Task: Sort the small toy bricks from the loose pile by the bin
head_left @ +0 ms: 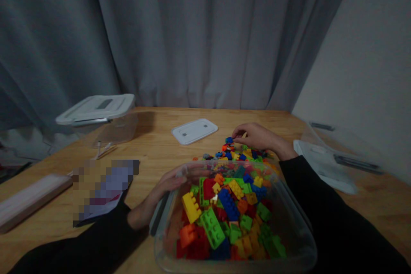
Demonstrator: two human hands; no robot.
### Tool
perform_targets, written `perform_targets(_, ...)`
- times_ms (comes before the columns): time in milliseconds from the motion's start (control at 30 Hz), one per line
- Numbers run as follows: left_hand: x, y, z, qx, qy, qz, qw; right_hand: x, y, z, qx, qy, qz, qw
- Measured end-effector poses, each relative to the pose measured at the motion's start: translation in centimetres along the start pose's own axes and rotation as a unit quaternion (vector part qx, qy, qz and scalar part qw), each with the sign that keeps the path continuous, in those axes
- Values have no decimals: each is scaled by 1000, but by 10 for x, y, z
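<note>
In front of me stands a clear plastic box (pixel 300 244) holding many red, yellow, green, blue and orange building bricks. My left hand (pixel 168 183) lies against the box's far left corner. Its fingers are stretched out along the far wall, partly seen through the plastic. Beyond the box, a heap of smaller bricks (pixel 237 155) is spread on the table. My right hand (pixel 255 136) reaches over this heap, thumb and fingers pinched on a blue brick (pixel 229 140) at its far side.
A white lid (pixel 194 131) lies beyond the heap. At left are a lidded clear box (pixel 120 126), a white cable (pixel 102 150), a blurred-out tablet-like device (pixel 109 192) and a pale long block (pixel 30 197). Another clear box (pixel 346 145) and a white lid (pixel 321 167) are at right.
</note>
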State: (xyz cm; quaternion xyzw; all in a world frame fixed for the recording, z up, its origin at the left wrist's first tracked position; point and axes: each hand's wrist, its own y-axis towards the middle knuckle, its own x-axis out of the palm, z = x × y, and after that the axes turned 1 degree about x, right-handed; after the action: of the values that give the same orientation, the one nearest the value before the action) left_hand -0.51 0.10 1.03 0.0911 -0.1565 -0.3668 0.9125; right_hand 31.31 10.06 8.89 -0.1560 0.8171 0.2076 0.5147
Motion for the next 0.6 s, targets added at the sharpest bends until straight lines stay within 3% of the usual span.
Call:
perform_targets(300,-1,-1,-4,-22,-25,-2,999,-25,-23,-52,-96,72,-31,992)
perform_targets(600,-4,1,-7,-9,-36,-11,999,-27,-36,-85,-170,100,-101,975)
